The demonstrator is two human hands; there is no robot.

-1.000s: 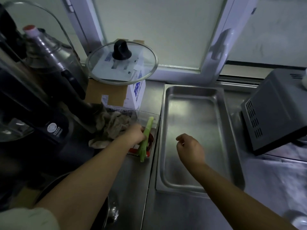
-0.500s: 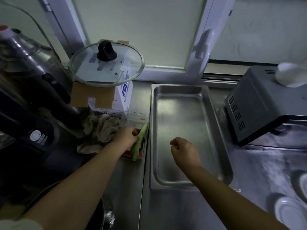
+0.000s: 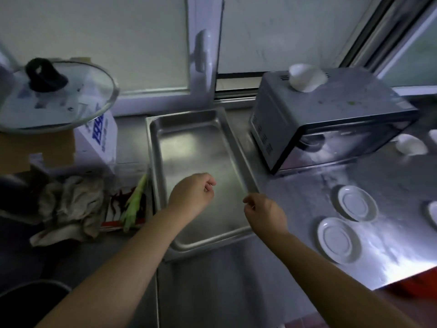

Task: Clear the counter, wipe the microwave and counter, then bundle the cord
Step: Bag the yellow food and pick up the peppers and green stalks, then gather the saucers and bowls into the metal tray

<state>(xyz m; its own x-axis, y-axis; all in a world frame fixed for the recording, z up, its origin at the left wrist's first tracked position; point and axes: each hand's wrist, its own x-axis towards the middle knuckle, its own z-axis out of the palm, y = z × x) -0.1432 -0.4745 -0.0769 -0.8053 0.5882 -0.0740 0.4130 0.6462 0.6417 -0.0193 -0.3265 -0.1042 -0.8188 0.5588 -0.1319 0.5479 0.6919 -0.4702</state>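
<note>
A grey microwave (image 3: 331, 119) stands on the steel counter (image 3: 295, 209) at the right, with a white bowl (image 3: 306, 76) on its top. Left of it lies an empty steel tray (image 3: 196, 147). My left hand (image 3: 192, 197) hovers over the tray, fingers curled, holding nothing. My right hand (image 3: 264, 213) is at the tray's right rim, fingers loosely curled and empty. A green vegetable stalk (image 3: 134, 202) lies in a clear box (image 3: 125, 204) left of the tray, beside a crumpled grey cloth (image 3: 66, 207). No cord shows.
Two white saucers (image 3: 357, 202) (image 3: 338, 240) sit on the counter at the right, another white bowl (image 3: 411, 144) beyond them. A glass pot lid (image 3: 56, 95) rests on a cardboard box (image 3: 99, 138) at the back left. A window frame runs behind.
My left hand let go of the green stalk, leaving it in the clear box, and moved right over the tray. The view swung right, bringing the microwave and saucers into sight.
</note>
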